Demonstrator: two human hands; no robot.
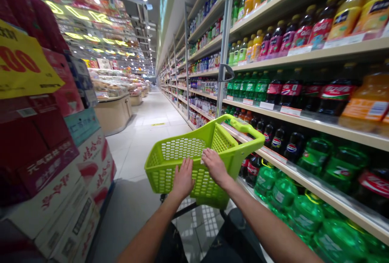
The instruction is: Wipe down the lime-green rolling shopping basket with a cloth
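A lime-green shopping cart (173, 149) with a perforated plastic basket stands in front of my legs, turned sideways. My left hand (184, 178) lies against its near side, fingers stretched out and reaching the rim. Further right, my right hand (215, 166) is at the same rim with its fingers bent and close together. A small whitish bit shows at the right fingertips, too small to name. The cart's handle (246, 129) is to the right, touched by neither hand. No goods show in the visible part of the basket.
Shelves (304, 48) of soda and juice bottles run along the right, close to the cart. Stacked drink cartons (51, 198) with a yellow price sign (24, 62) crowd the left. A tiled aisle (146, 121) stretches ahead past a wooden display counter (114, 111).
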